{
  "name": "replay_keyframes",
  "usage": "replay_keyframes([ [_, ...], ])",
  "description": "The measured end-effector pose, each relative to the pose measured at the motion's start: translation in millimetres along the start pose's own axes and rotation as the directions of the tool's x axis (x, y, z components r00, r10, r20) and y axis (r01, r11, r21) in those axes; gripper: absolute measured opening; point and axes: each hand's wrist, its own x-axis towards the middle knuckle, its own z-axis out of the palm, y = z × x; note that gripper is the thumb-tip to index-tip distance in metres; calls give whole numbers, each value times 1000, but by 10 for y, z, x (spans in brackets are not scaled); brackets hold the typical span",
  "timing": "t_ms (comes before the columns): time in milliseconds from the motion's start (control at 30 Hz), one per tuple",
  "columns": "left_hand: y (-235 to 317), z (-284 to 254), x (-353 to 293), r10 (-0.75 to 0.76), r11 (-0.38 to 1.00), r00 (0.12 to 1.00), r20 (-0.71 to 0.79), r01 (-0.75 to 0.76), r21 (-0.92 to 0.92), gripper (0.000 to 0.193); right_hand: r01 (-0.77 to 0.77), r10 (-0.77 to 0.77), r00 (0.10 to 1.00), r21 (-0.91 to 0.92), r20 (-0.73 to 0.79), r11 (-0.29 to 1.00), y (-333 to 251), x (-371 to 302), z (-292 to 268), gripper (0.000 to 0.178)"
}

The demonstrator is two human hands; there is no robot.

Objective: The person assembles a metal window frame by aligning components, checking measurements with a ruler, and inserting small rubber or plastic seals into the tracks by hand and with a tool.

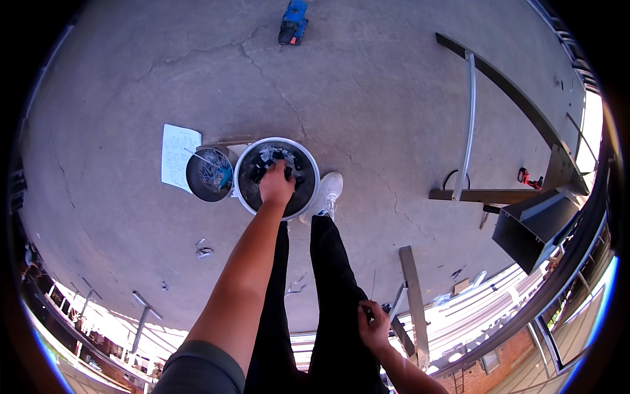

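Observation:
My left hand reaches down into a round metal bowl with a pale rim. Its fingers curl in among small black pieces and bits of clear plastic; the fingertips are partly hidden, so what they grip is unclear. Beside my right thigh, my right hand is closed, and a thin rod sticks up from it. Something small and dark shows between those fingers. Just left of the bowl stands a smaller dark tin full of long screws or nails, with a teal item in it.
An open notebook lies beside the tin. A blue cordless drill rests farther ahead on the cracked concrete floor. Long metal frame bars, a dark box-section piece and a red tool are at right. My white shoe touches the bowl's side.

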Motion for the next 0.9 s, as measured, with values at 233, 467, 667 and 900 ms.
replay_keyframes([
  [233,-372,-91,1,15,945,986,-163,-67,-319,15,-60,59,998,29,22,998,-76,34,-47,14],
  [467,152,-220,255,-228,972,938,-262,233,-11,24,-60,59,998,36,27,998,-109,92,-30,14],
  [667,-75,-109,418,-317,942,945,-78,304,-145,31,-14,13,999,20,30,1000,-130,116,-47,13],
  [900,101,-139,320,-279,956,959,-53,282,78,41,-2,2,1000,5,14,1000,-102,99,-54,15],
])
